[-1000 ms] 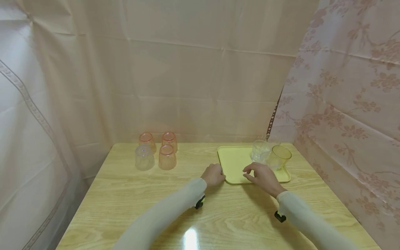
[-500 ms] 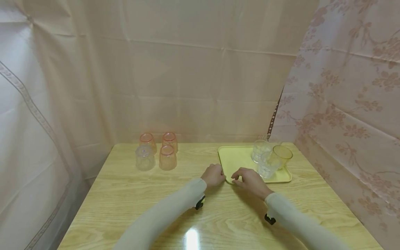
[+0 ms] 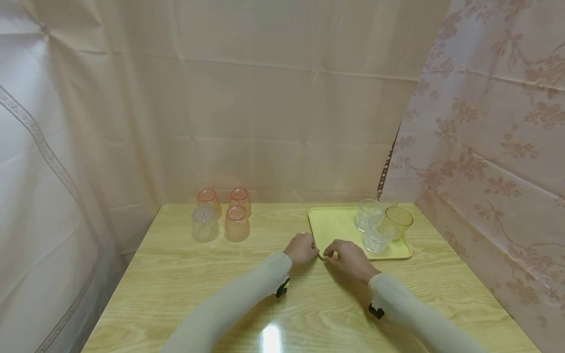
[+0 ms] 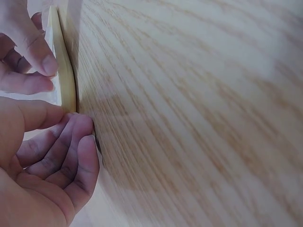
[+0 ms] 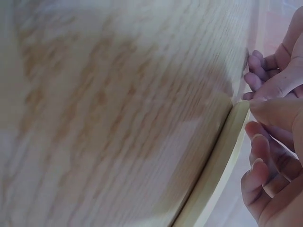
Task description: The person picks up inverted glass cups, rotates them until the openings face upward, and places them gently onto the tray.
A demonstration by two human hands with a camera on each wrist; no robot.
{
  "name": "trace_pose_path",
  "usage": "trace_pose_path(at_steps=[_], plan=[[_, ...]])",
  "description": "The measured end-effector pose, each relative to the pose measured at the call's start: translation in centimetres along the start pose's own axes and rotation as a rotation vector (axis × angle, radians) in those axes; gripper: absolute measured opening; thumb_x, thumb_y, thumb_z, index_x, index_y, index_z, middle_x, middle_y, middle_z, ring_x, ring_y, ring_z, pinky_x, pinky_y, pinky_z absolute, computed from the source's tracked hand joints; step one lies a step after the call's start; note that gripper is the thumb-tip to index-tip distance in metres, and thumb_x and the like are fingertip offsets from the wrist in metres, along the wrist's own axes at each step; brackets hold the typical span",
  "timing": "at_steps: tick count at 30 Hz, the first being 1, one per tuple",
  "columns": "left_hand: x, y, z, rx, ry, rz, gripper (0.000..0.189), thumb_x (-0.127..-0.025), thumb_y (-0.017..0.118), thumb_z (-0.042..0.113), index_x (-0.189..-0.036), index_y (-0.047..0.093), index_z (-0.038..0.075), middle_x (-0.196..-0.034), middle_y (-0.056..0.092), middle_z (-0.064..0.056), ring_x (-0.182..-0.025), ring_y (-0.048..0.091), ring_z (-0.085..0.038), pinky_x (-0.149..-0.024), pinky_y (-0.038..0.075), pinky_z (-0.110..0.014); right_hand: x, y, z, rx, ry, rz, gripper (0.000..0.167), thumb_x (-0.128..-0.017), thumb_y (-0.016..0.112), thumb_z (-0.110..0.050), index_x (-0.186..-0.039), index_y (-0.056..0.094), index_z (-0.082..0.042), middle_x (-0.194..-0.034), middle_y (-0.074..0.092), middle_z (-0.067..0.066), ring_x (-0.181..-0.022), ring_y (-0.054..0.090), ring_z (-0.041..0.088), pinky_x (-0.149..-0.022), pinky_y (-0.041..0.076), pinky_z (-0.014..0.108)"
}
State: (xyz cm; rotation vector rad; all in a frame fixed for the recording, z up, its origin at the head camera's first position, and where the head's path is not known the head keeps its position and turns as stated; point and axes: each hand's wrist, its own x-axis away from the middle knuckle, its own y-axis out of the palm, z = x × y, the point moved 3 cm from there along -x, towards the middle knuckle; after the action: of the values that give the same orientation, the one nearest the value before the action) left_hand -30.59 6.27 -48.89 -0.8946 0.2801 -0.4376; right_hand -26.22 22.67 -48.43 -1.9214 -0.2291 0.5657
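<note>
My left hand (image 3: 302,248) pinches the near-left corner of the yellow tray (image 3: 331,223) between thumb and curled fingers. In the left wrist view, the tray's rim (image 4: 69,90) ends at those fingertips. Just right of it, my right hand (image 3: 350,259) is at the tray's front rim, thumb and forefinger bent with a small gap between their tips. The right wrist view puts its thumb (image 5: 274,112) right at the rim. Toward the tray's right side stand clear glasses (image 3: 374,241) and a yellow glass (image 3: 399,220), close together.
At the back left, upside-down tumblers stand in a cluster: a pale clear one (image 3: 205,224), a front pink one (image 3: 237,224) and two pink ones behind. The wooden table (image 3: 198,274) meets a hanging beige cloth (image 3: 282,122) at the back and a flowered cloth (image 3: 494,186) at right.
My right hand has moved left along the tray's front edge, from beside the glasses to near my left hand. The left hand keeps its place at the tray corner.
</note>
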Motion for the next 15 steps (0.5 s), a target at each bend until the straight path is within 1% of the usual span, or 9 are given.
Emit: trace_pose_path(at_steps=[7, 12, 15], plan=[[0.11, 0.0, -0.02, -0.01, 0.008, 0.01, 0.055, -0.093, 0.066, 0.006, -0.048, 0.037, 0.018, -0.042, 0.027, 0.011, -0.039, 0.023, -0.002, -0.039, 0.02, -0.018, -0.3, 0.29, 0.15, -0.03, 0.068, 0.019, 0.007, -0.087, 0.082, -0.013, -0.092, 0.079, -0.016, -0.092, 0.07, -0.009, -0.092, 0.069, 0.018, -0.081, 0.056, 0.041], [0.25, -0.11, -0.23, 0.016, -0.004, 0.005, 0.055, -0.094, 0.065, 0.006, -0.048, 0.037, 0.019, -0.042, 0.028, 0.011, -0.038, 0.024, -0.002, -0.039, 0.02, -0.018, -0.29, 0.36, 0.0, -0.046, 0.055, -0.004, 0.004, -0.088, 0.081, -0.013, -0.092, 0.08, -0.013, -0.091, 0.072, -0.007, -0.09, 0.069, 0.019, -0.08, 0.057, 0.041], [0.32, -0.4, -0.52, 0.029, 0.002, 0.006, 0.052, -0.093, 0.064, 0.004, -0.049, 0.04, 0.016, -0.043, 0.031, 0.01, -0.038, 0.025, -0.003, -0.038, 0.021, -0.019, -0.24, 0.37, -0.02, -0.043, 0.049, -0.016, 0.004, -0.089, 0.08, -0.013, -0.092, 0.08, -0.012, -0.09, 0.072, -0.008, -0.089, 0.069, 0.018, -0.08, 0.057, 0.04]])
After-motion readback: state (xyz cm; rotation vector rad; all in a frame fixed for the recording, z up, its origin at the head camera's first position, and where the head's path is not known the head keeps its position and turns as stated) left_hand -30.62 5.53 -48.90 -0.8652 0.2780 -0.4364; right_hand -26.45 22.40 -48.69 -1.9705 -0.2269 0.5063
